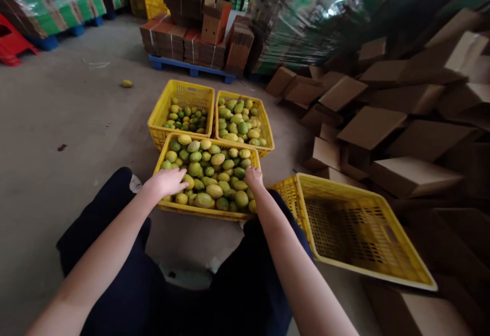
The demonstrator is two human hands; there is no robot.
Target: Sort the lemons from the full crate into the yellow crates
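Observation:
A yellow plastic crate (206, 214) full of green and yellow lemons (218, 159) stands in front of my knees. My left hand (168, 181) reaches over its left side, fingers stretched out and touching a yellow lemon (188, 181). At the right rim is my right hand (253, 176), its fingers curled in beside the green lemons. What those fingers hold, if anything, is hidden.
Behind stand two more yellow crates (151, 126) (271, 139) with lemons. A yellow crate (367, 188) without fruit leans at my right, beside heaped cardboard boxes (371, 126). One lemon (126, 84) lies on the floor. Flattened cartons (168, 37) rest on a blue pallet (193, 68).

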